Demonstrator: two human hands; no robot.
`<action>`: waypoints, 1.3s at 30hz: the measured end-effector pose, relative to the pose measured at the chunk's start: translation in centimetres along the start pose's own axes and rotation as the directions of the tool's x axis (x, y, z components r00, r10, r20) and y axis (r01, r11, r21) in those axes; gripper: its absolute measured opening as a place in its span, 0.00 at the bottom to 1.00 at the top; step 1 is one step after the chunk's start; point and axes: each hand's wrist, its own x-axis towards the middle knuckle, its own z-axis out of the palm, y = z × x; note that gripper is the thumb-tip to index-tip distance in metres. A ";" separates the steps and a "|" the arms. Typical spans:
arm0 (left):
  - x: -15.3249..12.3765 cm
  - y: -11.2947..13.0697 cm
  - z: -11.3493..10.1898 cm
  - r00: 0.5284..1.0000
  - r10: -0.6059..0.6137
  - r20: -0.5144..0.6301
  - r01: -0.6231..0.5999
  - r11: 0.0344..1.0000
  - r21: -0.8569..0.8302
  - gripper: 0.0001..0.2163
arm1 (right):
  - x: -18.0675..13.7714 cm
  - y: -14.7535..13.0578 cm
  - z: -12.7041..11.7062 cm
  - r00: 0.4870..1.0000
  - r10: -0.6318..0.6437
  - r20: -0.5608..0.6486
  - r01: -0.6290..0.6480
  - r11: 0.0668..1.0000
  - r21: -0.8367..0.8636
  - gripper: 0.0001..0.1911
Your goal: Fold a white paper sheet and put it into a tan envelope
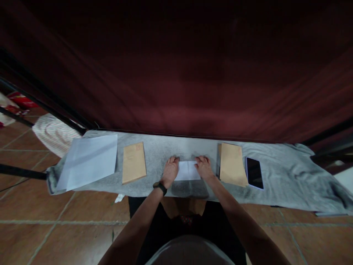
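So the left hand [170,170] is loosely curling over the left end of the white paper [188,171], and the right hand [204,168] is doing likewise at the right end. Can't tell if they're actually pinching. It's lying flat between them, long axis running hand to hand.

One head-worn camera — facing forward and down from above.
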 end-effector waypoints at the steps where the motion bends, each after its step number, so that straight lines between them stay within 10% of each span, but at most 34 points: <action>1: 0.3 -0.2 -0.1 1.000 0.006 0.006 -0.006 1.000 -0.010 0.18 | 0.2 0.0 -0.2 1.000 0.001 0.004 -0.001 1.000 0.008 0.17; 8: 1.4 -0.4 -2.9 1.000 0.006 -0.025 -0.008 0.997 -0.075 0.11 | 1.4 0.5 -3.1 1.000 -0.023 -0.001 0.022 0.994 0.106 0.13; 14: 0.2 0.7 -6.9 0.953 0.106 -0.285 -0.167 0.966 -0.199 0.09 | 0.4 1.4 -7.0 0.980 -0.082 -0.181 0.115 0.978 0.176 0.14; 27: -8.8 -0.5 0.7 0.952 0.305 0.037 -0.306 0.952 0.017 0.17 | -11.6 1.8 0.8 0.985 -0.163 -0.064 0.170 0.976 0.139 0.19; 39: -8.9 1.1 0.6 0.979 0.200 -0.043 -0.202 0.978 -0.053 0.23 | -9.8 -1.4 1.7 0.964 -0.197 -0.180 0.221 0.968 0.121 0.24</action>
